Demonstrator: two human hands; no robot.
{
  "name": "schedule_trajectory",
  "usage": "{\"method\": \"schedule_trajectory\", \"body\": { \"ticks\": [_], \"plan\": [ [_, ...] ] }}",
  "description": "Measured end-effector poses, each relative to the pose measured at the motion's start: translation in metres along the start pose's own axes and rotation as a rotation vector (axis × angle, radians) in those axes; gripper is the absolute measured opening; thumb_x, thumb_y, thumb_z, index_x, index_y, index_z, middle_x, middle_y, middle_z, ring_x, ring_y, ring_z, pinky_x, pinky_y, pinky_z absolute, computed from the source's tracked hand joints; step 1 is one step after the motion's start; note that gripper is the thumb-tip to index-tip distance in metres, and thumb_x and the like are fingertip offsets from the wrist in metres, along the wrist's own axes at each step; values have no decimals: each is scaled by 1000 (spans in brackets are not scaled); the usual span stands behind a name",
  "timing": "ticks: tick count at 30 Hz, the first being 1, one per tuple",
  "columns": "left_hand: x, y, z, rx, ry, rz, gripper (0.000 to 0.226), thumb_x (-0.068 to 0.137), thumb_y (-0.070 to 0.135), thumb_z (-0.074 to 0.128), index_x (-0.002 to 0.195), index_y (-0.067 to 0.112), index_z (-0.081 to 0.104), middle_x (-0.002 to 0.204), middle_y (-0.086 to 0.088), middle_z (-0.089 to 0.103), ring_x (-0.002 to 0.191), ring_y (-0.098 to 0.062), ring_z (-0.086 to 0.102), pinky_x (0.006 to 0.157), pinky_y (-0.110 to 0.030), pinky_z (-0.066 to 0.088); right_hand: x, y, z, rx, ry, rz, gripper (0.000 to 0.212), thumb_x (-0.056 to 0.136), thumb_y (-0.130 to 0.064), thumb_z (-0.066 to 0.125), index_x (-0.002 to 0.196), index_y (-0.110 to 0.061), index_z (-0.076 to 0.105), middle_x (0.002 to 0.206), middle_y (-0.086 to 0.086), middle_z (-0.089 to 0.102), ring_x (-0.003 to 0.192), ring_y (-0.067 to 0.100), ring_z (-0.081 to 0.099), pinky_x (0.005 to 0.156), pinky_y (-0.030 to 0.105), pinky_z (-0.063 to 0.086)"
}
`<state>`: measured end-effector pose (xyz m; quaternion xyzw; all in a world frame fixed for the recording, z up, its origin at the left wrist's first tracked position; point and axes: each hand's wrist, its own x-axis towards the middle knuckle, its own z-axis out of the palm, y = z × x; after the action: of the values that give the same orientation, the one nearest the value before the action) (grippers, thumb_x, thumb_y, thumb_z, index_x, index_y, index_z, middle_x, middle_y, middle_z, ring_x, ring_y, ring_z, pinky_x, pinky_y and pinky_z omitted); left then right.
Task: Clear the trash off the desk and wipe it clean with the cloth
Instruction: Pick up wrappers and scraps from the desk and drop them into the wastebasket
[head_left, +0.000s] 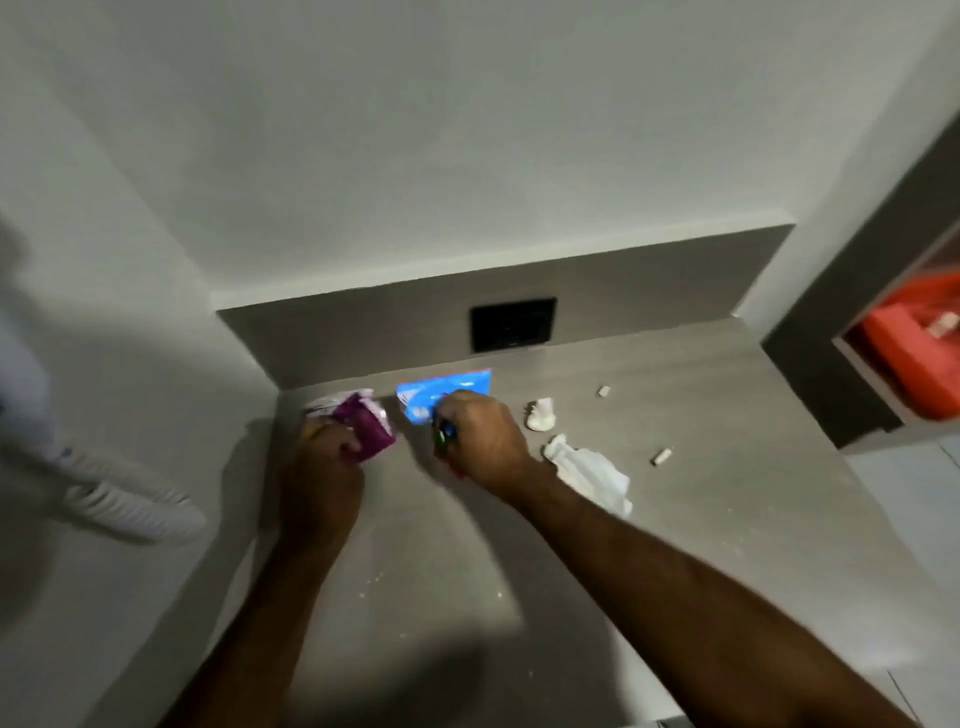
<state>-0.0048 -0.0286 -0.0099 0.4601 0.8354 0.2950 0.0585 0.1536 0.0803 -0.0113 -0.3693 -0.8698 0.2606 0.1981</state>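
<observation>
On the grey desk (426, 561), my left hand (319, 467) is closed on a crumpled purple and white wrapper (363, 418) near the back left corner. My right hand (483, 436) is closed around a small green and red wrapper (443, 432), with its fingers resting on a blue packet (447, 392) that lies against the back panel. To the right lie a small white paper wad (541, 414) and a crumpled white tissue (592, 470). Two small pale scraps (661, 456) (603, 391) sit farther right. White crumbs (371, 584) dot the desk near me.
A black socket plate (513, 323) is set in the dark back panel. A cabinet at the right holds an orange-red box (914, 343). A white ribbed object (130, 506) hangs by the left wall. White walls close the desk at the back and left.
</observation>
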Motion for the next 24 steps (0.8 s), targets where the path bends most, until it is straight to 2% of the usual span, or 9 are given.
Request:
{"method": "schedule_trajectory", "body": {
  "ticks": [3,5,8,10,12,14,16,20,24],
  "plan": [
    [-51,60,-12,-132,71,104,15,72,1,67,83,5,77,102,-18,73,100,-33,65,87,-26,44,-77,5,-56,241,428,39,10,69,5,67,75,-1,73,84,13,74,83,29,69,73,31,52],
    [-105,108,-7,-371,-83,167,21,76,27,58,89,28,74,108,-4,73,96,-21,68,87,-25,50,-150,26,-102,329,670,123,20,70,6,65,84,-4,77,91,8,75,89,15,68,82,18,50],
    [-188,169,55,-600,-627,97,33,74,28,67,104,41,70,114,17,72,102,-9,72,84,-17,57,-284,78,-166,286,811,307,39,74,-6,51,105,-17,72,111,1,69,100,9,66,89,15,45],
    [-244,196,120,-644,-1094,-163,34,82,18,75,111,34,68,121,7,71,120,-21,66,99,-28,55,-363,119,-182,183,770,422,58,69,-5,54,120,-29,65,125,-4,61,108,16,63,90,22,47],
    [-295,200,186,-649,-1322,-169,38,81,17,79,114,30,67,132,-4,64,130,-25,59,106,-35,51,-430,170,-164,194,790,611,73,62,4,55,123,-35,62,130,-3,56,114,17,61,90,23,51],
    [-333,217,259,-563,-1370,-123,55,72,16,77,117,42,60,141,4,49,137,-12,50,108,-24,46,-484,228,-118,277,819,784,64,64,10,59,116,-28,64,125,3,59,114,0,59,92,10,46],
    [-357,212,329,-487,-1416,-51,65,65,7,68,120,40,56,146,0,42,135,-16,52,105,-26,47,-517,288,-58,373,790,999,53,70,21,67,105,-18,67,115,16,64,105,1,61,89,5,43],
    [-387,187,506,-361,-1322,-270,66,59,0,65,124,9,61,124,-17,63,98,-21,62,76,-14,55,-538,405,69,672,654,1331,30,76,19,65,100,1,72,108,23,69,99,30,65,80,16,49],
    [-414,132,646,-129,-1243,-380,51,79,-16,68,127,-4,59,130,-27,63,106,-29,63,96,-40,52,-539,504,169,1026,476,1526,23,84,9,56,100,6,72,101,31,71,91,39,70,84,45,59]
  ]
}}
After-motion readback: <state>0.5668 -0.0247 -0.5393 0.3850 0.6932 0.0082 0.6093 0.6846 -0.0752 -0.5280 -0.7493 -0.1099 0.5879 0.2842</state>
